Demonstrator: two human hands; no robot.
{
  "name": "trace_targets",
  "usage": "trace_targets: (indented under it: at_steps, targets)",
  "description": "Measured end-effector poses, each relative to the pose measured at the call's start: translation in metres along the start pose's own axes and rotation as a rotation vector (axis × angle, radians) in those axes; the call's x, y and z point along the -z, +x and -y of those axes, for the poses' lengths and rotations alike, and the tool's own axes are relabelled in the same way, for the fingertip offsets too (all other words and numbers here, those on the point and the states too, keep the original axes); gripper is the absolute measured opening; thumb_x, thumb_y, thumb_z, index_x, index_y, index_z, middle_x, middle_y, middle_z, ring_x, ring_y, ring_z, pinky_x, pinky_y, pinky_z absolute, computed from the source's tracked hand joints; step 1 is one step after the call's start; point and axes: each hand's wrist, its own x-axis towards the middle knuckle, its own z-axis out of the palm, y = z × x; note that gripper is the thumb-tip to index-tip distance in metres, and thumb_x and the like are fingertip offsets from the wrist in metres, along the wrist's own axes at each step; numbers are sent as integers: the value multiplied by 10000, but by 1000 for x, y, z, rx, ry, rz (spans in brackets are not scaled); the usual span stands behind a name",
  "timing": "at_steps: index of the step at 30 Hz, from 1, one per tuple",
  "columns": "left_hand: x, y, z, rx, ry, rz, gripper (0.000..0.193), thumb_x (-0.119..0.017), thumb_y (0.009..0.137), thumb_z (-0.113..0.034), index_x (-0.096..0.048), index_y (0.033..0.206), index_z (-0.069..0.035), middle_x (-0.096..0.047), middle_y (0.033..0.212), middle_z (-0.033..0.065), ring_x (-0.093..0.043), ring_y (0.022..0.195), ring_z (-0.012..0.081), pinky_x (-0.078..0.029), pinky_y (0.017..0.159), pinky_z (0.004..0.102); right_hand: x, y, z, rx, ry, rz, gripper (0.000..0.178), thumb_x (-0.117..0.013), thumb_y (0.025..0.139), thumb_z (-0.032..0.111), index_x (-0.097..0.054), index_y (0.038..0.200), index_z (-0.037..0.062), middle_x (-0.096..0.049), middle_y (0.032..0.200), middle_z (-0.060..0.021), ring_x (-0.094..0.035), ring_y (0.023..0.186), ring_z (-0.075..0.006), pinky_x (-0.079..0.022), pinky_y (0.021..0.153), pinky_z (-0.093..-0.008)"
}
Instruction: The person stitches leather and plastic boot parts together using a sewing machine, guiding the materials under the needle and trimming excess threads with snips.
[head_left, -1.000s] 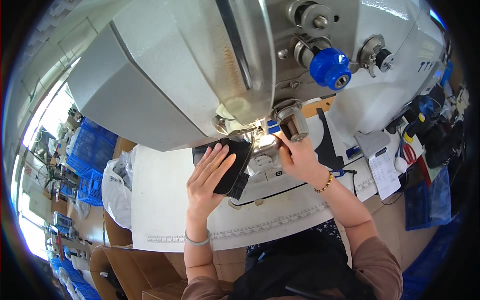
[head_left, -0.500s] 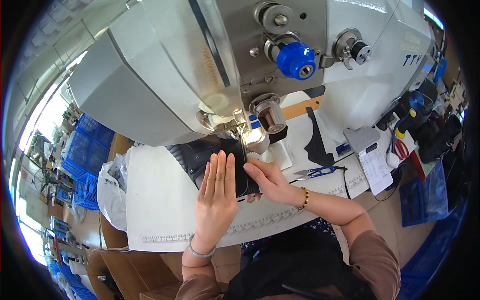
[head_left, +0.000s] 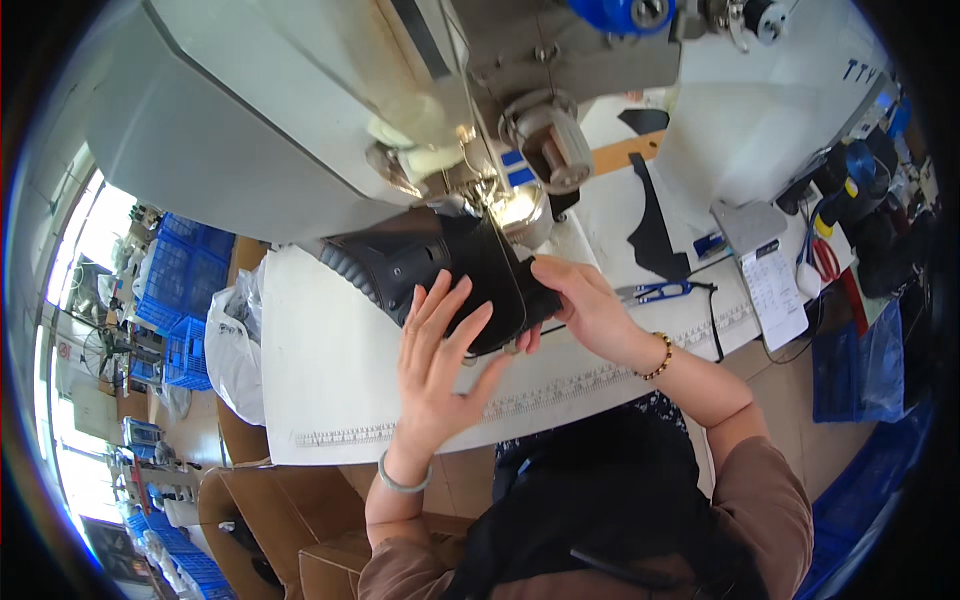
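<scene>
Near the desk's point(head_left: 310, 385) front edge, the left hand point(head_left: 433, 385) rests spread out on the black piece point(head_left: 472, 246) the right hand point(head_left: 603, 318) pinches.

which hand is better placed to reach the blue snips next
Likely the right hand: the blue snips lie close beside it, though it grips the black piece by its edge. The left hand, spread over that piece, is farther away.

The workpiece point(head_left: 400, 262) lies over the tabletop point(head_left: 310, 340), the sewing machine point(head_left: 250, 150) above and behind it. Right of the workpiece are snips point(head_left: 660, 291), farther right a paper sheet point(head_left: 775, 305); before it, a ruler strip point(head_left: 350, 434); left, a plastic bag point(head_left: 233, 345); farther left, crates point(head_left: 190, 270).
</scene>
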Motion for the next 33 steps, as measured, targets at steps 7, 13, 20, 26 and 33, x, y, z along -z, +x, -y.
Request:
trace_targets:
  at_steps: [7, 13, 20, 26, 33]
  targets:
    - [-26, -13, 1, -112, -1, -211, 282, -752, 672, -79, -684, 946, -76, -622, 1068, 105, -569, 1075, 308, -444, 950, 450, -6, -10, 1, 32, -160, -40, 327, -399, 970, 293, -493, 811, 23, -531, 659, -56, -539, 521, -125, -417, 478, -236]
    - [-27, -14, 0, -117, 18, -266, 255, -742, 678, -74, -694, 929, -90, -635, 1040, 77, -576, 1067, 291, -472, 924, 435, -12, -13, -3, 36, -132, -80, 320, -422, 966, 289, -463, 769, 40, -459, 597, -19, -517, 496, -109, -363, 439, -229]
    - [-27, -13, 2, -173, 30, -274, 306, -756, 643, -7, -665, 928, -71, -627, 1021, 85, -575, 1063, 313, -470, 923, 463, -19, -13, 3, 8, -30, -106, 305, -464, 950, 303, -475, 802, 36, -459, 630, -9, -526, 487, -113, -385, 432, -225]
    - [-31, -15, 6, -190, 51, -289, 294, -659, 690, 91, -641, 946, -53, -626, 1014, 92, -590, 1042, 305, -480, 917, 443, -19, -3, 10, -23, -116, -62, 251, -565, 898, 272, -530, 842, 30, -473, 603, 17, -518, 413, -88, -317, 348, -196]
    - [-7, 3, -2, -192, 51, -306, 220, -655, 710, 44, -682, 912, -38, -655, 978, 79, -615, 1006, 252, -498, 906, 370, -17, 2, 10, -4, -29, -46, 202, -573, 890, 235, -567, 885, 34, -487, 588, 28, -503, 402, -68, -289, 341, -183]
